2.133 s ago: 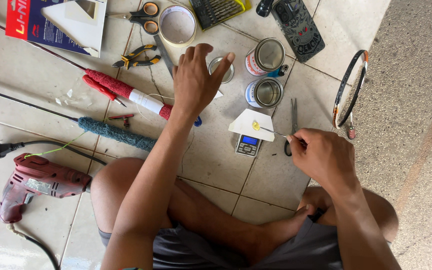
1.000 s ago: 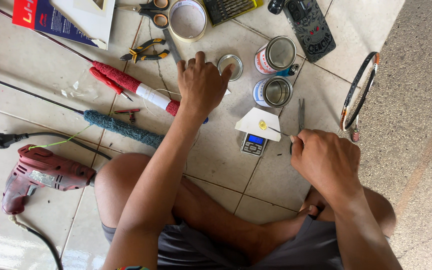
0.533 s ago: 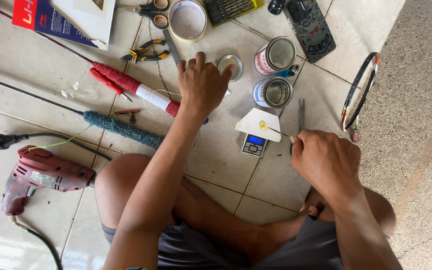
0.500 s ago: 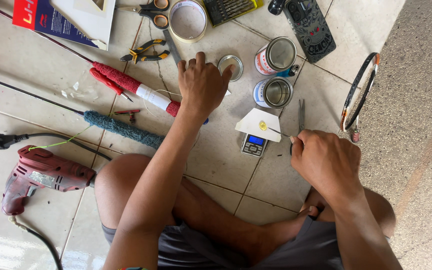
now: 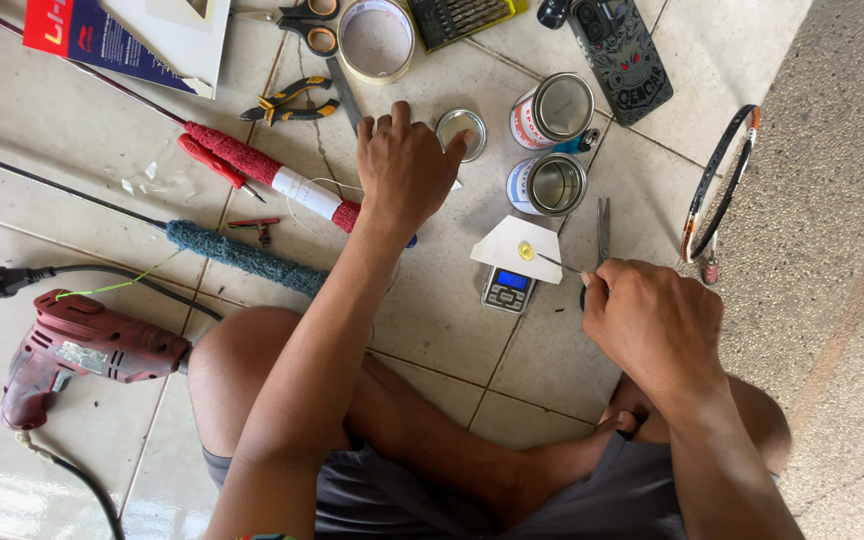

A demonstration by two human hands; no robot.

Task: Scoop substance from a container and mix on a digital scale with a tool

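I sit cross-legged on a tiled floor. My left hand reaches forward, palm down, its fingers spread; what lies under it is hidden, and its fingertips are close to a round tin lid. My right hand pinches a thin metal stick whose tip points at a small yellow blob on a white paper sheet laid over a small pocket scale. Two open tins stand just beyond the scale.
A red power drill with its cord lies at the left. Racket handles wrapped in red and blue cross the tiles. Pliers, scissors, a tape roll, a phone and a racket head lie around.
My left hand has shifted slightly toward the tin lid and stayed there. My right hand keeps the stick at the paper; nearly nothing moved in the last half second.
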